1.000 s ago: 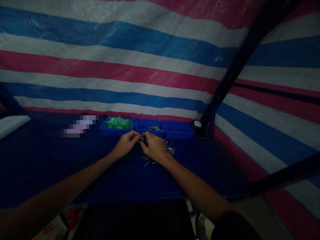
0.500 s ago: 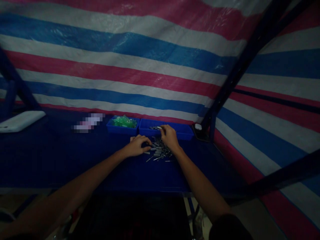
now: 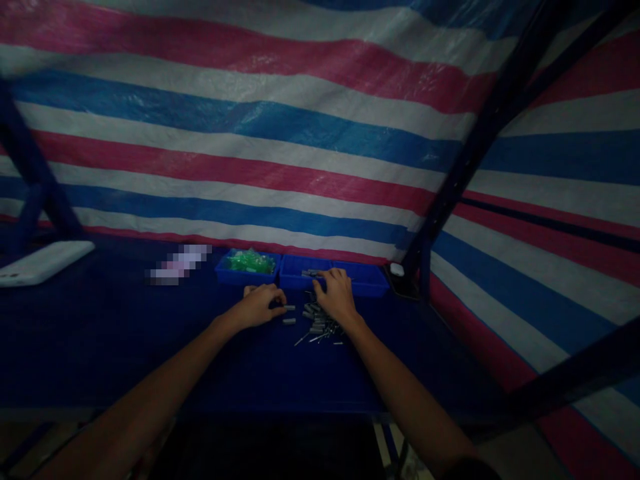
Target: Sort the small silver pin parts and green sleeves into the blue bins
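Observation:
A heap of small grey metal parts (image 3: 316, 323) with thin pins lies on the dark blue table (image 3: 150, 347). My left hand (image 3: 260, 304) rests curled just left of the heap, fingertips pinched at a small grey part. My right hand (image 3: 336, 295) lies over the heap's far side, fingers bent down onto the parts near the middle blue bin (image 3: 306, 275). What its fingers grip is hidden. A blue bin of green pieces (image 3: 247, 265) stands behind my left hand.
A third blue bin (image 3: 367, 279) sits at the right of the row. A white flat object (image 3: 43, 262) lies at the far left. Dark metal frame posts (image 3: 450, 193) rise at right and left. A striped tarp (image 3: 250, 133) hangs behind the table.
My right hand went from beside the left hand out to the middle bin, then drew back onto the heap. The left hand stayed near the heap's left edge. The view tilted down.

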### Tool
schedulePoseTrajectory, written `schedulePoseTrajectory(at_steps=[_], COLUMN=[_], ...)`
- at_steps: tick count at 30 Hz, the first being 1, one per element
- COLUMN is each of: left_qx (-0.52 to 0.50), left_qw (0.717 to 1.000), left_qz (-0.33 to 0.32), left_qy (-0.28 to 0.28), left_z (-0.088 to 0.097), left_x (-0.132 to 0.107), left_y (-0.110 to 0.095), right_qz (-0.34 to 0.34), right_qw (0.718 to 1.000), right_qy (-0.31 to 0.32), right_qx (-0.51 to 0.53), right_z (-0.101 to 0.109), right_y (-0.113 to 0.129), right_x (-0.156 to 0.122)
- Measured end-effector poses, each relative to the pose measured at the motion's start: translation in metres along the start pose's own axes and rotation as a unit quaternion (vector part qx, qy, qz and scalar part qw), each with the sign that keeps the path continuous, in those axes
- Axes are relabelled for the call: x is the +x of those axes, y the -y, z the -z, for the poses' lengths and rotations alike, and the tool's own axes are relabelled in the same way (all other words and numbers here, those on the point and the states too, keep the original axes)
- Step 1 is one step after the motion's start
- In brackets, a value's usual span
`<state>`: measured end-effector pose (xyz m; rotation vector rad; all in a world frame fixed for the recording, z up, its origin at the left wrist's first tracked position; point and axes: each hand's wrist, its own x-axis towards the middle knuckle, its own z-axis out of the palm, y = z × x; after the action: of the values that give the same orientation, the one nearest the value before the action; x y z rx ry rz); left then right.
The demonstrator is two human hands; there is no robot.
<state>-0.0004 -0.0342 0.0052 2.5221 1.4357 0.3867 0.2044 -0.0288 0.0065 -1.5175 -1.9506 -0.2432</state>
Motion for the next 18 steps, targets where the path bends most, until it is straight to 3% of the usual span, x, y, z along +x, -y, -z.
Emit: schedulePoseTrajectory(at_steps=[8, 14, 18], left_qx=[-0.022, -0.094, -0.135], left_qw=[0.998, 0.99, 0.985], left_qz=[0.023, 0.044, 0.026], left_qy=[-0.061, -0.099, -0.105], left_z=[-0.012, -0.004, 0.0], left_x=[0.003, 0.004, 0.003], left_y=[-0.002, -0.008, -0.013], right_qz=[0.11, 0.18, 0.206], right_qw=[0.993, 0.977, 0.968], right_qy=[0.008, 0.051, 0.038], right_qx=[0.029, 0.099, 0.137], right_z=[-0.004, -0.008, -0.007], right_y=[0.027, 0.031, 0.03], right_x=[-0.01, -0.015, -0.013])
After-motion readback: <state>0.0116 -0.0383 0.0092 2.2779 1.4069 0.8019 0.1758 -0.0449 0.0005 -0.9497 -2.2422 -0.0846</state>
